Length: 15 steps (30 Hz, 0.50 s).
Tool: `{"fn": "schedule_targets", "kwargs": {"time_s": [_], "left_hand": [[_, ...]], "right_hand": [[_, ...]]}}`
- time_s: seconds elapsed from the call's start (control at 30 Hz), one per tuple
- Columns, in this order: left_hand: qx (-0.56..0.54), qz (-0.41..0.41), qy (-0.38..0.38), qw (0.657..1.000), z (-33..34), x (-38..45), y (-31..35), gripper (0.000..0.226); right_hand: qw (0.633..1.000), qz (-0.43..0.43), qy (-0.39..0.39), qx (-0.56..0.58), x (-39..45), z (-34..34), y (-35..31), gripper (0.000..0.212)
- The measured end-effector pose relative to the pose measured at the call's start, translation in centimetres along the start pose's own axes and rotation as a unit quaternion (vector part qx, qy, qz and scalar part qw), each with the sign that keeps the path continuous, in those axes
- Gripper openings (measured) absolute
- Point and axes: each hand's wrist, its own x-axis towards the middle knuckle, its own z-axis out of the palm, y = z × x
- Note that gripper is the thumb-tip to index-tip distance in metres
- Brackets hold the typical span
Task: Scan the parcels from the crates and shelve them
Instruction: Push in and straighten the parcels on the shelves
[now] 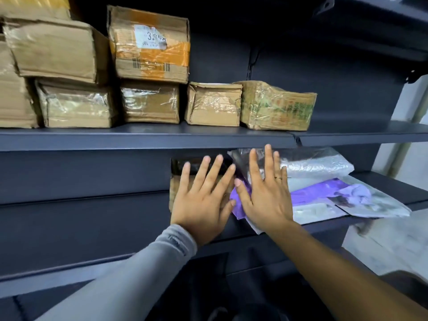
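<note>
Both my hands are spread flat in front of the lower shelf [379, 181]. My left hand [203, 195] lies with straight fingers against a brown cardboard parcel [177, 167] that sits in shadow under the upper shelf. My right hand [264, 193] presses with straight fingers on a purple plastic-wrapped parcel [317, 193], beside a silvery bagged parcel [315, 163]. Neither hand grips anything. The brown parcel is mostly covered by my left hand.
The upper shelf [148, 137] carries several taped cardboard boxes, one with an orange-taped label [150, 45] stacked on another. Its right part past the green-printed box [275, 105] is bare. A white-grey mailer [375, 205] overhangs the lower shelf's front edge. Dark shelf boards run below left.
</note>
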Motion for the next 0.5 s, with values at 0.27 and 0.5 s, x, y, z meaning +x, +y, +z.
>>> {"fn": "schedule_targets", "kwargs": {"time_s": [0.27, 0.5], "left_hand": [[0.007, -0.053, -0.106, 0.993, 6.1, -4.6, -2.7, 0.071], [0.025, -0.088, -0.138, 0.986, 10.3, -3.9, -4.9, 0.078]], "right_hand": [[0.997, -0.054, -0.039, -0.026, -3.2, 8.2, -1.2, 0.075], [0.996, -0.055, -0.056, -0.033, -1.1, 13.9, -1.3, 0.078]]}}
